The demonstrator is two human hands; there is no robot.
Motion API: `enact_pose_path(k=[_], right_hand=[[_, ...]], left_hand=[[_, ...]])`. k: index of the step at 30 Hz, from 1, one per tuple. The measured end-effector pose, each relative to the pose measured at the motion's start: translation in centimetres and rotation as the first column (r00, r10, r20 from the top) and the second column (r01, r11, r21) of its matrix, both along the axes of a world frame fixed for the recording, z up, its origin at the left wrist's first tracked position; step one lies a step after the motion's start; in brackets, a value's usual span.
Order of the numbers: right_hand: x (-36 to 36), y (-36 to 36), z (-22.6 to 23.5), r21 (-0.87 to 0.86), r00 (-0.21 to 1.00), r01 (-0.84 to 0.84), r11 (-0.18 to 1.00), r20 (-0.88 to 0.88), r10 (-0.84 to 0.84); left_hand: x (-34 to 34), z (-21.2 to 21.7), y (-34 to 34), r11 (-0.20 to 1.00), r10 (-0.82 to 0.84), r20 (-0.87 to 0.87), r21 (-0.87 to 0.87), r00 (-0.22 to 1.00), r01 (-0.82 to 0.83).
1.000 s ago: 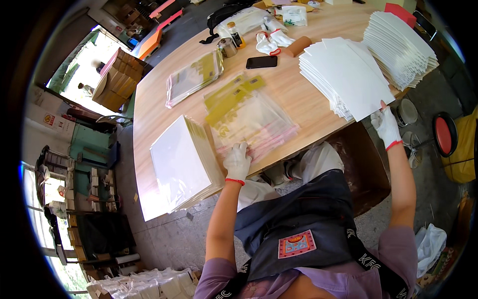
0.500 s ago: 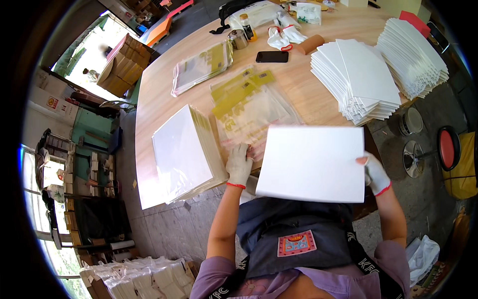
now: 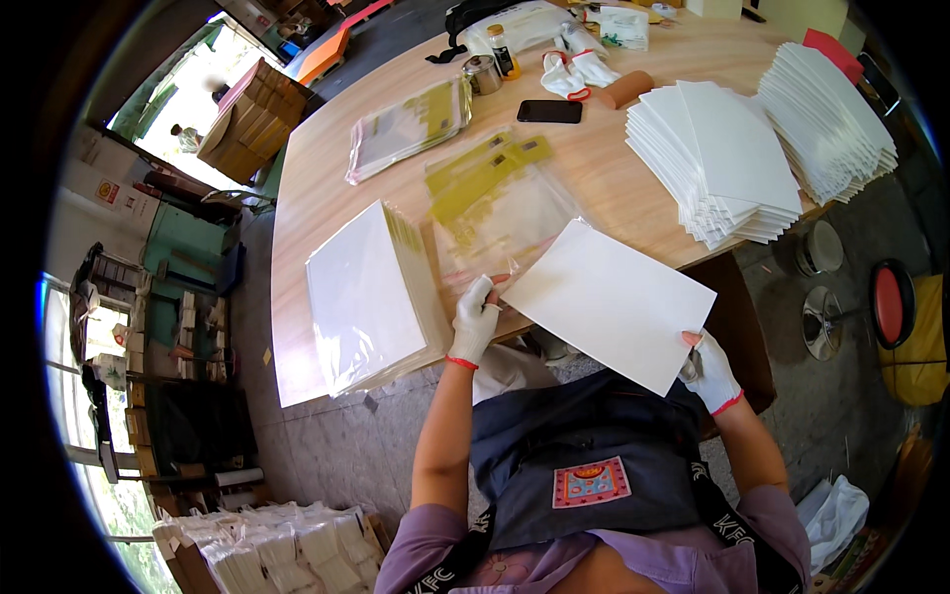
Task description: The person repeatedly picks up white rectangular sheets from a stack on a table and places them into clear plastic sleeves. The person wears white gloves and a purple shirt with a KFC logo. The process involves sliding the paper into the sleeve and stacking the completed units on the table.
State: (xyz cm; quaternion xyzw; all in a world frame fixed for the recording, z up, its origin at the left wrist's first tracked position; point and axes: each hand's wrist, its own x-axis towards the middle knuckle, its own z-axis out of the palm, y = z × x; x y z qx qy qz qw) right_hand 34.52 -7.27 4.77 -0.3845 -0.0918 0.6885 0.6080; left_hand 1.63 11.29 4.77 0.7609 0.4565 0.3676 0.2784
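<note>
My right hand, in a white glove, grips the near right corner of a white sheet held flat over the table's front edge. My left hand, gloved too, pinches the open mouth of a clear plastic bag with a yellow header lying on the wooden table. The sheet's left corner touches that bag mouth by my left fingers. A thick stack of bagged white sheets lies just left of my left hand.
Two fanned stacks of white sheets sit at the right end of the table. A pile of clear bags, a black phone, spare gloves and a can lie farther back. A red stool stands right.
My right hand took a sheet off the right stack and brought it down and left to the bag. My left hand stayed at the bag's mouth.
</note>
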Motion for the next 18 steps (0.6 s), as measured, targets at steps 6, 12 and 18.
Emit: enact_pose_path(k=[6, 12, 18], right_hand=[[-0.2, -0.6, -2.6, 0.099, 0.999, -0.010, 0.995, -0.038, 0.014], [-3.5, -1.3, -0.5, 0.107, 0.999, 0.003, 0.994, 0.046, -0.008], [-5.7, -3.4, 2.2, 0.040, 0.986, -0.103, 0.994, 0.137, 0.096]], left_hand=[[1.1, 1.0, -1.7, 0.989, 0.141, -0.263, 0.088, 0.954, -0.122], [5.9, -2.5, -5.3, 0.954, 0.282, 0.734, -0.145, 0.618, -0.263], [10.2, -11.3, -5.9, 0.518, 0.710, 0.699, -0.600, 0.085, 0.610]])
